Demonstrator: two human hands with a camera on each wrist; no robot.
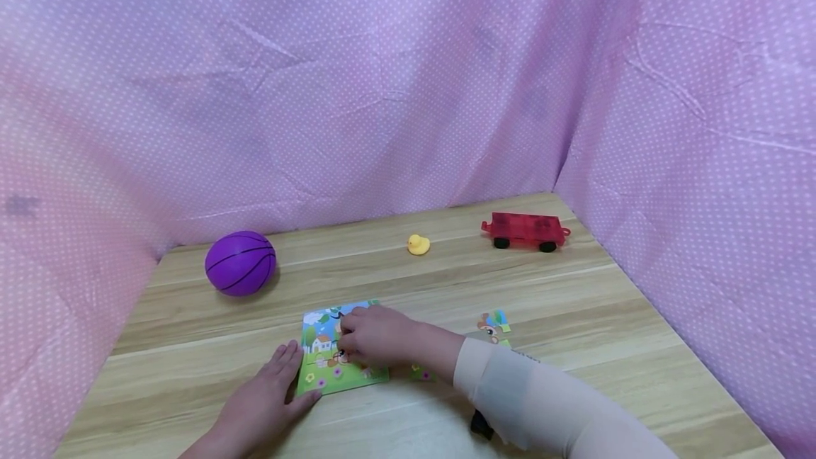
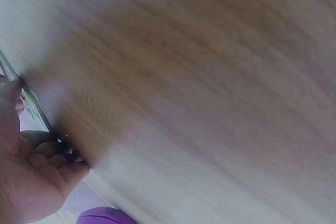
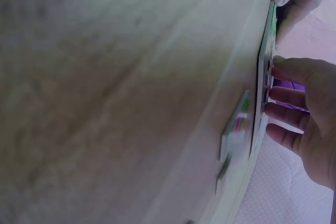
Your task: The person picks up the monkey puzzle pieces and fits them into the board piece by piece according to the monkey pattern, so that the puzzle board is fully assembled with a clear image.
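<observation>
A jigsaw puzzle board (image 1: 309,376) with a cartoon scene of a house, flowers and sky lies flat on the table. My left hand (image 1: 261,392) rests at its left edge, thumb by the near corner and the other fingers along the side; the left wrist view shows this hand (image 2: 39,174) against the board's edge. Over the board's right half is my right hand (image 1: 382,337), hiding part of the picture. In the right wrist view its fingertips (image 3: 278,95) touch the puzzle's face, fingers spread and slightly bent. A loose puzzle piece (image 3: 235,127) lies beside the board.
More puzzle pieces (image 1: 499,319) lie right of the board, partly behind my right sleeve (image 1: 542,392). Farther back are a purple ball (image 1: 241,263), a yellow rubber duck (image 1: 418,245) and a red toy wagon (image 1: 525,230). Pink dotted cloth (image 1: 382,91) surrounds the wooden table (image 1: 357,271).
</observation>
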